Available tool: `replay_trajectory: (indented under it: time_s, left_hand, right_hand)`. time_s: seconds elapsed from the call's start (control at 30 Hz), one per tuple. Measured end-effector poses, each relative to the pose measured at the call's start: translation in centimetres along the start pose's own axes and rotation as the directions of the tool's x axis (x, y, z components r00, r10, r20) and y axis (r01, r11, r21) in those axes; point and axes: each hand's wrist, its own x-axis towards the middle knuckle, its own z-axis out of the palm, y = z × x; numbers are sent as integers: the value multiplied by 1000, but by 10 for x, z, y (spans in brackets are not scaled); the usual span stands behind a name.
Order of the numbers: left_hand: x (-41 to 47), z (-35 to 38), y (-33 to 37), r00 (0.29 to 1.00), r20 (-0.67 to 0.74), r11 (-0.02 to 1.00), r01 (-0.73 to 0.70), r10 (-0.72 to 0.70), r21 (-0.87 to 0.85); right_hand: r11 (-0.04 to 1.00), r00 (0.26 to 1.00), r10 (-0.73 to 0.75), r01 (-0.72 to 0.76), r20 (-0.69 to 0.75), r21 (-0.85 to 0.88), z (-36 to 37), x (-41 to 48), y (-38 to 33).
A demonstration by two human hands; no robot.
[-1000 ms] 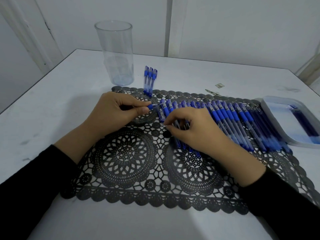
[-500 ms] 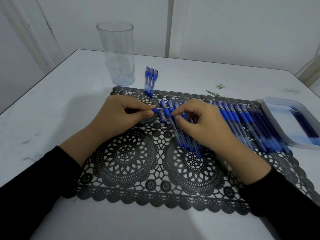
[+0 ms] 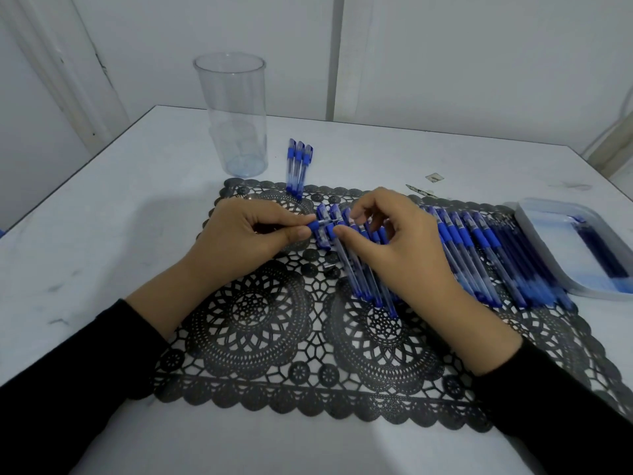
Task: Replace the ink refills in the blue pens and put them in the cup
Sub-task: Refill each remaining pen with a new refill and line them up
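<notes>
table (image 3: 102,234) white | black lace mat (image 3: 274,337) centre | clear cup (image 3: 231,114) upright, 11 o'clock, off mat | tray (image 3: 534,234) of refills, 3 o'clock | row of blue pens (image 3: 479,248) on mat, centre to 3 o'clock | three pens (image 3: 298,166) at 12 o'clock | left hand (image 3: 239,238) grip pinched on held pen (image 3: 320,223) | right hand (image 3: 394,245) grip pinched at its tip end

Plain indoor room, most likely a home or small work corner; which one cannot be told. Bare white walls (image 3: 479,63) with a vertical trim strip (image 3: 337,56). White bench (image 3: 102,234), scuffed, set against the wall. Black lace-pattern mat (image 3: 274,337) of household type covers it. Clear cup (image 3: 233,114) and shallow tray (image 3: 534,241) stand on the bench.
</notes>
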Motion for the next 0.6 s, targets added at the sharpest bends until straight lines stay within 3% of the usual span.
replay_trajectory:
  time_s: [0.4, 0.6]
  left_hand:
    - [0, 1, 2, 999, 12, 999, -47, 47, -23]
    - [0, 0, 3, 999, -20, 998, -33, 32, -49]
  right_hand:
    - [928, 984, 135, -167, 118, 334, 1, 4, 4]
    - [782, 955, 238, -298, 180, 548, -12, 6, 7]
